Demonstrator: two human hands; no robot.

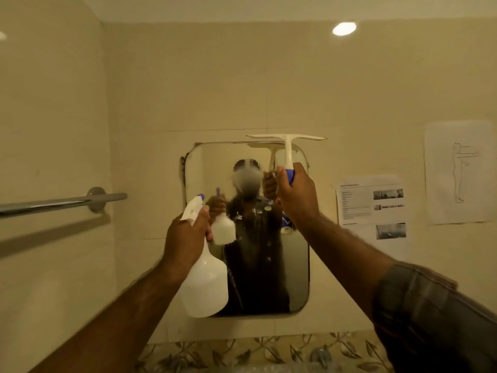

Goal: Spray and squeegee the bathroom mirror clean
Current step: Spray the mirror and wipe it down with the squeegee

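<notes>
A small mirror [295,265] with rounded corners hangs on a beige tiled wall [242,90], straight ahead of the person and taller than it is wide. Its glass carries a cloudy patch of spray near the top centre and white flecks and streaks running down the middle, so the wetting looks done or nearly so.

The right hand [294,196] is closed tightly around the blue grip of a white squeegee [287,146], held upright. The blade runs level, side to side, at the mirror's top edge towards its top right corner, overhanging that corner slightly. Whether the blade is touching the glass cannot be told. This hand is the nearer of the two to the glass, and the likely next move is a pull straight down the mirror's long axis.

The left hand [185,238] is wrapped around the neck of a white spray bottle [204,281], a finger near the trigger, the blue-tipped nozzle aimed at the mirror's left edge. The bottle hangs in front of the mirror's lower left corner.

A chrome towel rail [61,201] is fixed on the wall to the left. Two printed sheets [372,203] are stuck up to the right. A leaf-patterned tile border [269,351] runs below the mirror, and a round ceiling light [344,28] glows at upper right.
</notes>
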